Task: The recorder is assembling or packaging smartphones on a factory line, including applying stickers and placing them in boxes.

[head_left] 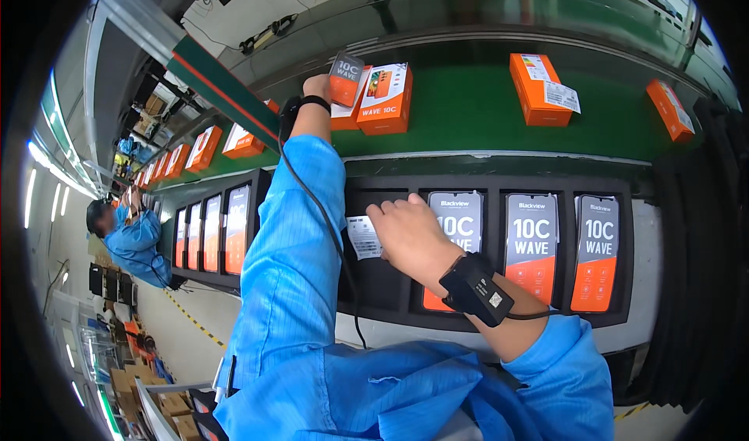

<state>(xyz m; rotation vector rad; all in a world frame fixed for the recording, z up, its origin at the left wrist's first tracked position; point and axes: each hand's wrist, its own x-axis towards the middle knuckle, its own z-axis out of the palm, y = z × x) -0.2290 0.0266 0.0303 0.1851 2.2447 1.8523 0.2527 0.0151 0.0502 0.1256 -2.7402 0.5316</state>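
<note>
Work beside a long, flat green belt (460, 109)

The left hand (316, 88) reaches far out over the belt. It grips a thin grey and orange phone (346, 80) by its left side, though some fingers are hidden. The phone is just above a white and orange cardboard box (349, 113), and I cannot tell if they touch. Right beside that is another white and orange box with a picture on top (385, 98).

The right hand (417, 230) is over a black tray with deep slots (382, 301). Its fingers are bent, and it touches the right edge of a small white paper label with black print (363, 237). I cannot tell if it is pinching the label.

Three more grey and orange phones (532, 242) lie side by side in the tray, and the right arm covers part of one. Farther right on the belt is an orange box with white stickers (540, 90). Both arms wear blue sleeves (285, 262) and black wrist bands (477, 289). Far to the left, a person in blue (140, 242) is by the belt too.
</note>
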